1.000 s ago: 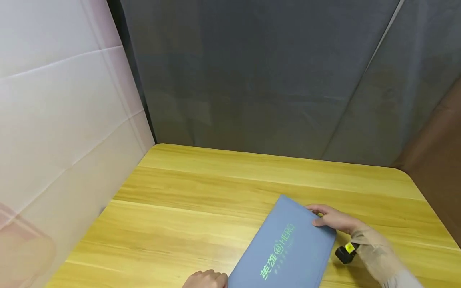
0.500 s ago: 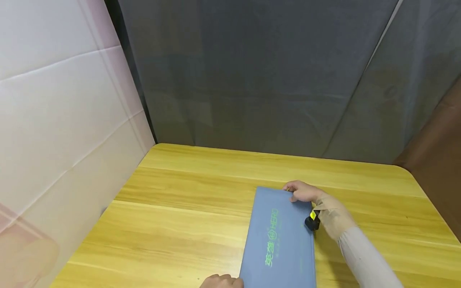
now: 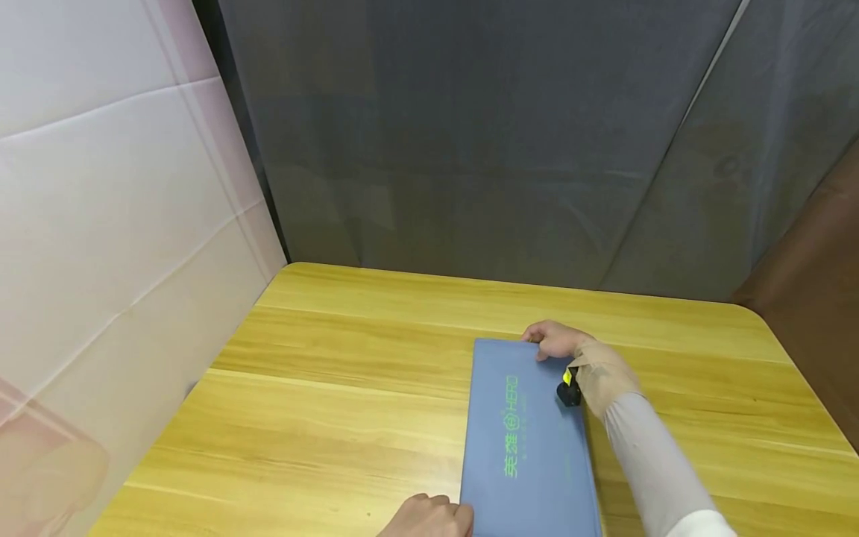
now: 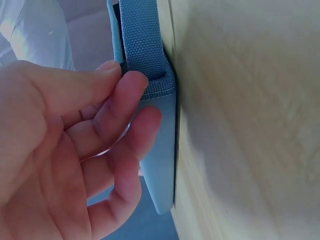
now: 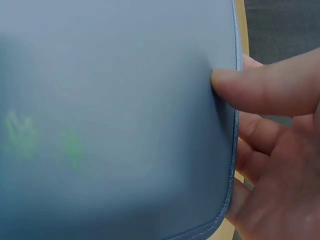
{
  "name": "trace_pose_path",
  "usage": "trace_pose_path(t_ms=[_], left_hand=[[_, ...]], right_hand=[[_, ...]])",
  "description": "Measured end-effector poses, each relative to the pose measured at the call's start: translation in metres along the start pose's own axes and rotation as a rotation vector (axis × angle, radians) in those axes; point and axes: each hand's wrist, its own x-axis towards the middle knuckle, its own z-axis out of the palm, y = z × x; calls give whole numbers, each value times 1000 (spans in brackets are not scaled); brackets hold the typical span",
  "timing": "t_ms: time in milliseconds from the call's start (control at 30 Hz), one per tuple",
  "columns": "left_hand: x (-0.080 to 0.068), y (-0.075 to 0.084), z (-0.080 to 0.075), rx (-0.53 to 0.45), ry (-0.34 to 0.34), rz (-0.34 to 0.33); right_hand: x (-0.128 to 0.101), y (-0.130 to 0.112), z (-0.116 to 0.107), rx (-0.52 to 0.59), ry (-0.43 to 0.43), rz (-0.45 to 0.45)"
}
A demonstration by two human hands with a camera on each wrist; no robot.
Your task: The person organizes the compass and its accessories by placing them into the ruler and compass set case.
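Observation:
A flat blue document bag (image 3: 496, 432) with green lettering lies lengthwise on the wooden table, its near end cut off by the head view. At the far edge, my right hand (image 3: 557, 339) grips it; in the right wrist view the thumb (image 5: 265, 87) presses the top face while the other fingers pass behind the stitched edge. Near the close left corner is my left hand (image 3: 432, 516), fingers curled. The left wrist view shows its thumb and forefinger pinching the bag's edge beside a blue webbing strap (image 4: 142, 40).
The wooden table (image 3: 322, 418) runs back to a dark grey curtain (image 3: 436, 149). A pale sheet (image 3: 121, 224) hangs along the left side, and a brown cover (image 3: 819, 298) borders the right. A black device with a yellow mark (image 3: 569, 388) sits at the right wrist.
The bag has turned from a slant to nearly straight away from me, its far end shifting left and farther off. My right hand has moved with it; my left has moved rightward.

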Motion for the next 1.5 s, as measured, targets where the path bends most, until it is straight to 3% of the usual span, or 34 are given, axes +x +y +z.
trace_pose_path(t_ms=[267,433,700,1000,1033,1133,1300,1500], left_hand=[[1,-3,-2,83,19,10],[3,-6,-7,87,-51,0],[5,-12,-12,113,-122,-32],[6,-15,-14,22,-87,13],[6,-16,-14,7,-87,19],[8,-18,-16,-43,-114,17],[11,-21,-19,-119,-150,4],[16,-28,-21,-145,-168,53]], right_hand=[[5,-6,0,-28,19,28],[9,-9,-1,-59,30,10],[10,-10,1,-17,82,67],[13,9,1,19,77,45],[20,21,0,24,79,2],[21,27,-1,2,77,-26],[7,9,1,-21,105,12],[1,2,4,-51,135,-3]])
